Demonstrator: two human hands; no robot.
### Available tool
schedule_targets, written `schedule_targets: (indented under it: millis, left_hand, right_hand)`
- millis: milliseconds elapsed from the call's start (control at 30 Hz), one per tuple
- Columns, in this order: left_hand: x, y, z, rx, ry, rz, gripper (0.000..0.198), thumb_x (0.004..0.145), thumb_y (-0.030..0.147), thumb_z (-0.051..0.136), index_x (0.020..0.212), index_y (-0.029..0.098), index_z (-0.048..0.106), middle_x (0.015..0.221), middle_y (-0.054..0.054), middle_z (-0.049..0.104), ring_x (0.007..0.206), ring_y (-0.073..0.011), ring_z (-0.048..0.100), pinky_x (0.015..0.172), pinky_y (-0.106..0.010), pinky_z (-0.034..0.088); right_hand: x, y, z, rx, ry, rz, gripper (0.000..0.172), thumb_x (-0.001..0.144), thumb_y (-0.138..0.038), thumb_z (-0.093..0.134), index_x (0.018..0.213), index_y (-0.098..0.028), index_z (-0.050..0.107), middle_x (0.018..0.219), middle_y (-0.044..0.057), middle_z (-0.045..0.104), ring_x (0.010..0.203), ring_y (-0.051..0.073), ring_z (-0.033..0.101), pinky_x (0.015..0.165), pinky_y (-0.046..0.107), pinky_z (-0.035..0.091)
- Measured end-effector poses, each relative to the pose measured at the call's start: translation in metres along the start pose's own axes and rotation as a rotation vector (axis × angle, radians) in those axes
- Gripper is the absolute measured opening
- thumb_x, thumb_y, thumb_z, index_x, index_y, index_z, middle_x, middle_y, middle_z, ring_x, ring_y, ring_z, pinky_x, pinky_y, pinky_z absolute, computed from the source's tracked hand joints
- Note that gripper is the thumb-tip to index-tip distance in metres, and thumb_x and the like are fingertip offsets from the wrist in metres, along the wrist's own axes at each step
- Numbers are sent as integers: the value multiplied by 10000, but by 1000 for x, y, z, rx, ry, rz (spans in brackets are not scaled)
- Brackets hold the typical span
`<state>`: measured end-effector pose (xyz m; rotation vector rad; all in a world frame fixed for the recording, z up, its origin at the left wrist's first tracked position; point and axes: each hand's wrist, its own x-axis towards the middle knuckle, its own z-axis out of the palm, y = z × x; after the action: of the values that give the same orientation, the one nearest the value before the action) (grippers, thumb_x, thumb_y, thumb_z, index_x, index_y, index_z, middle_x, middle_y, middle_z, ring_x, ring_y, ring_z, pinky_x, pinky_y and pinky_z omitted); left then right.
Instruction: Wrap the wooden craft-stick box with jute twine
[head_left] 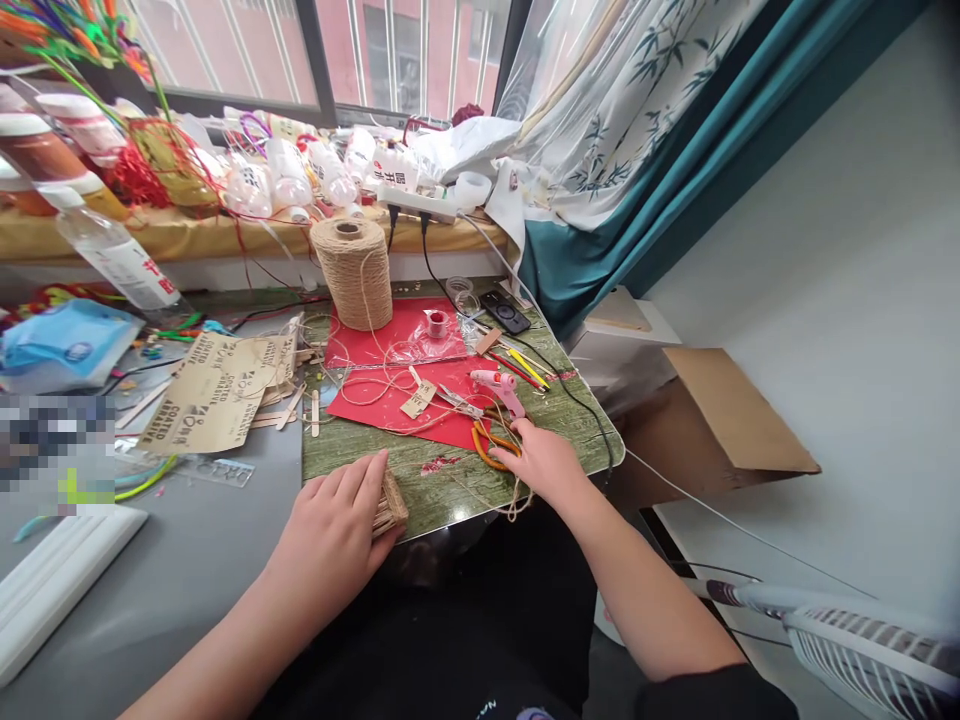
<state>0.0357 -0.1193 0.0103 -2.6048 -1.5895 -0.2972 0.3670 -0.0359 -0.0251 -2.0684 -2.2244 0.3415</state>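
My left hand [335, 525] lies over a small twine-wrapped piece [392, 503] at the near edge of the green wood-pattern table [457, 485], fingers curled on it. My right hand [541, 461] rests on the orange-handled scissors [486, 445], fingers closing over the handles. Just beyond the scissors lies a pink and white glue gun [497, 385]. A red sheet [390, 375] covers the table's middle, with a paper tag [418, 399] and loose twine on it. A big spool of jute twine [354, 272] stands at the sheet's far edge.
Sandpaper sheets [217, 395] and wooden sticks lie left of the red sheet. A phone [505, 311], pencils and a tape roll [436, 322] sit at the back right. Bottles and a power strip [416, 203] line the windowsill. A cardboard box [712, 420] and fan [870, 650] stand on the right.
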Motion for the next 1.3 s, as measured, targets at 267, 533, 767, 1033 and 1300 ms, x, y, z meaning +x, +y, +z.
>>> schedule_targets:
  millis: [267,533,767,1033,1300]
  left_hand:
    - [-1,0,0,-44,0,-19,682,970,474,591,1534,118,447,1424,-218,643,1251,-371,641,1010,-487,462]
    - [-1,-1,1,-56,-27,-13,696,969,476,605,1537,117,424,1444,-215,627,1267,-369,629,1026,-491,447]
    - [1,0,-2,-44,-16,-8,687,964,451,617,1527,107,427,1434,-212,634,1248,-371,638,1013,-491,452]
    - [0,0,-1,-40,-18,-9,696,957,451,631,1526,108,424,1429,-215,638,1263,-376,630,1014,-487,441]
    - [1,0,-3,-72,-33,-13,697,954,437,625,1535,113,415,1436,-210,633,1252,-358,628,1024,-481,431]
  right_hand:
    - [8,6,20,45,-6,35,169,960,-423,650,1008,-262,669,767,2,726,707,206,651,617,286,324]
    - [6,-9,9,75,6,66,446,959,-623,603,1155,-223,623,804,43,738,713,236,685,597,289,332]
    - [16,-28,17,47,38,90,386,1005,-564,577,1145,-219,676,911,91,786,843,268,735,669,316,401]
    - [29,-26,19,93,23,72,221,1039,-369,546,1028,-254,735,987,53,805,879,231,732,720,301,420]
    - [28,-39,5,-7,-60,50,222,1018,-285,522,959,-210,722,847,80,775,745,223,684,646,305,376]
